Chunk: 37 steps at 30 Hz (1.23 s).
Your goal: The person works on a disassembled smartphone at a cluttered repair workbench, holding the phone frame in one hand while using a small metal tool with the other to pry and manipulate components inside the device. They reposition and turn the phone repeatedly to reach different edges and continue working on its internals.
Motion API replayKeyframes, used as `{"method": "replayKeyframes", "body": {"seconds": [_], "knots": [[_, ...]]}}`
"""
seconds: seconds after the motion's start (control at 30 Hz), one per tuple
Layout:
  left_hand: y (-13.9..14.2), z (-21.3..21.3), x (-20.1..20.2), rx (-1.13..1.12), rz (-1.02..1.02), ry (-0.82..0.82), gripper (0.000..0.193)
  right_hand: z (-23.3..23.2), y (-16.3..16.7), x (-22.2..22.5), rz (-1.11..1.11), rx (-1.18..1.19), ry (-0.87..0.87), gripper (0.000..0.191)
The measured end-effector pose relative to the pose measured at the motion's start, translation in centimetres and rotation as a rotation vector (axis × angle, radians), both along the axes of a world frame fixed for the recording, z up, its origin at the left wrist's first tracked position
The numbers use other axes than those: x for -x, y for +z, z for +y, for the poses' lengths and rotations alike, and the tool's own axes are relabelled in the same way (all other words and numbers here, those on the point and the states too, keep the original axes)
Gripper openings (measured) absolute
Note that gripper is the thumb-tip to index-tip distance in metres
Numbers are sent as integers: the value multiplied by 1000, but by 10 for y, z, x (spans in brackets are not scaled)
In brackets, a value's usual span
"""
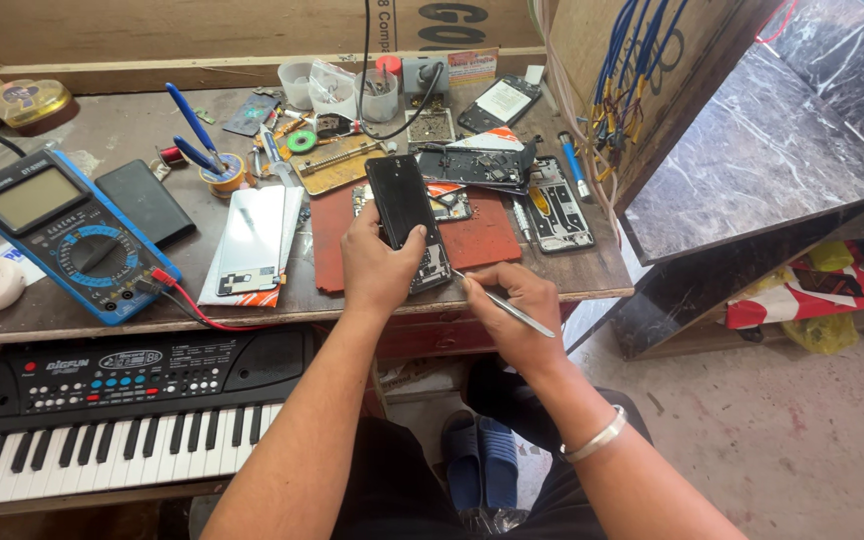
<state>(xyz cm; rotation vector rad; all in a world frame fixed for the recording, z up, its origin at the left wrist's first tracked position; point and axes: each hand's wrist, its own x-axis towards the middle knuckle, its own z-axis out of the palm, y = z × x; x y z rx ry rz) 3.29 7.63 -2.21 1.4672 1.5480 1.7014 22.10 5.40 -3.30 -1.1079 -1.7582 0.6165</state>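
My left hand [377, 262] grips a black phone [407, 215] that lies lengthwise on a red mat [482, 240] on the wooden bench, with its lower end open and its insides showing. My right hand [517, 305] holds thin metal tweezers [507, 305] whose tip points at the phone's lower right edge. A silver bangle [595, 438] sits on my right wrist.
A blue multimeter [67, 232] with a red lead stands at the left, beside a black slab [145, 202] and a white phone panel [252, 245]. Opened phones [557, 205], small cups, tape and tools crowd the back. A keyboard [112, 415] lies below the bench. A marble-topped shelf [752, 160] stands to the right.
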Motion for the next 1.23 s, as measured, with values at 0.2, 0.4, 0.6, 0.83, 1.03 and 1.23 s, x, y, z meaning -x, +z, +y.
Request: {"method": "replayKeyframes", "body": {"seconds": [0.2,0.4,0.6,0.83,1.03,1.23], "knots": [[0,1,-1,5,-14,-18,26,6,3,11,100,-77,25,16],[1,-1,0,-38,-6,-13,25,4,8,7,55,54,-7,18],[-3,1,-1,-10,-51,-44,26,19,10,22,158,92,6,19],[1,1,1,-59,-4,-3,28,10,11,10,31,57,-1,18],[-5,-2,1,-55,1,-20,28,27,13,26,166,58,43,21],[-2,0,2,-27,-2,-9,30,27,9,22,113,29,31,22]]}}
